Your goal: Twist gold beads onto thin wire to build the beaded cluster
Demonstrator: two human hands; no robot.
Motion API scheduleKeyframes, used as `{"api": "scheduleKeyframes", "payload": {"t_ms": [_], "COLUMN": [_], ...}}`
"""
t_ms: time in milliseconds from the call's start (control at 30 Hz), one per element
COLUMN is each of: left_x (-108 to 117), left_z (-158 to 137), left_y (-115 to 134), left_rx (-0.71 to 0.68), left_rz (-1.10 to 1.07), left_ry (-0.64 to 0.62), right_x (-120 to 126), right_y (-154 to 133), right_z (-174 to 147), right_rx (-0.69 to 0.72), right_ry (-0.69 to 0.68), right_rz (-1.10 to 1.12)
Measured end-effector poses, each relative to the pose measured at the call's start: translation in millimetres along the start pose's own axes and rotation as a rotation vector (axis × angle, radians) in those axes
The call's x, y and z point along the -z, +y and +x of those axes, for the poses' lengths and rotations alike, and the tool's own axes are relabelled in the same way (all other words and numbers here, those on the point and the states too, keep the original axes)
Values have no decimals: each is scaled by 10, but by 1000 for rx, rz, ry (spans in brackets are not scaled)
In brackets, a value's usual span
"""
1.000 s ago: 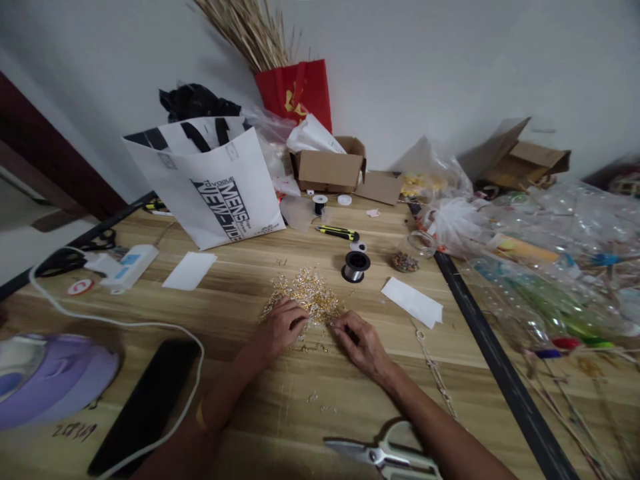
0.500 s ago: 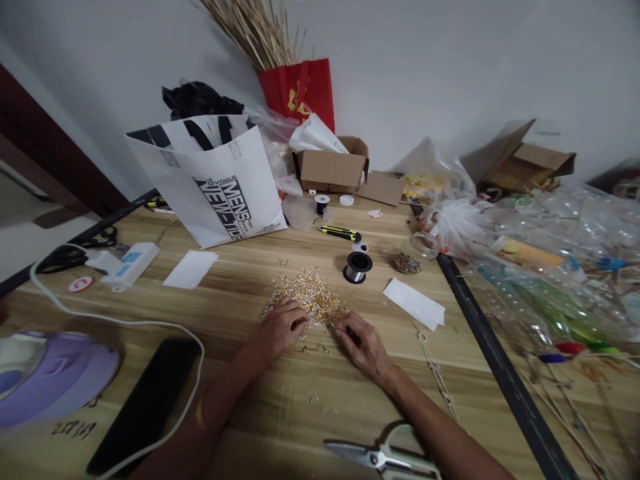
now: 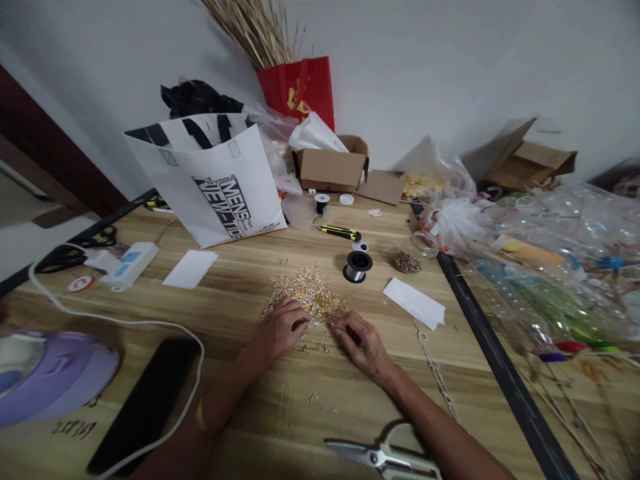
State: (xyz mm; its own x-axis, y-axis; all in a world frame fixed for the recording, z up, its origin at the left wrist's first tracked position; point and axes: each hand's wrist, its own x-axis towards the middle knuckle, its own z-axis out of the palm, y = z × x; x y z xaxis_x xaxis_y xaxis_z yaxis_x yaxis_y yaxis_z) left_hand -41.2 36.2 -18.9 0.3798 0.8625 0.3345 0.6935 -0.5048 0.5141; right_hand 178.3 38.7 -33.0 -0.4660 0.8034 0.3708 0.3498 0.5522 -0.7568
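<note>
A pile of small gold and clear beads (image 3: 315, 293) lies spread on the wooden table (image 3: 240, 280). At its left front edge rests my left hand (image 3: 285, 325), its thumb and fingers pinched together. My right hand (image 3: 361, 339) is at the pile's right front edge, fingers also curled into a pinch. Whatever either pinch holds is too small to make out. Between the hands, a short strand of gold beads (image 3: 314, 348) lies on the wood. Two little clusters of clear beads (image 3: 320, 403) sit nearer to me.
Scissors (image 3: 380, 457) lie beside my right forearm. Behind the beads are a wire spool (image 3: 357, 267), a yellow-black utility knife (image 3: 340, 232) and a glass jar (image 3: 409, 260) on its side. A white cable (image 3: 165, 324) crosses the left, by a black phone (image 3: 145, 403).
</note>
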Motion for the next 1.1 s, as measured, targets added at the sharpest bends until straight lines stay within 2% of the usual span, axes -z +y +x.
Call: {"api": "scheduleKeyframes", "payload": {"t_ms": [267, 500, 800, 1100], "left_x": [-12, -13, -45, 15], "left_z": [4, -3, -20, -1], "left_y": [42, 46, -66, -28], "left_rx": [-17, -33, -31, -5], "left_rz": [50, 87, 78, 64], "left_ry": [-68, -66, 19, 23], "right_x": [-1, -3, 7, 0], "right_y": [2, 2, -7, 2], "right_z": [2, 4, 6, 0], "right_rx": [11, 12, 13, 14], "right_ry": [8, 16, 1, 14], "right_rz": [-12, 7, 11, 13]}}
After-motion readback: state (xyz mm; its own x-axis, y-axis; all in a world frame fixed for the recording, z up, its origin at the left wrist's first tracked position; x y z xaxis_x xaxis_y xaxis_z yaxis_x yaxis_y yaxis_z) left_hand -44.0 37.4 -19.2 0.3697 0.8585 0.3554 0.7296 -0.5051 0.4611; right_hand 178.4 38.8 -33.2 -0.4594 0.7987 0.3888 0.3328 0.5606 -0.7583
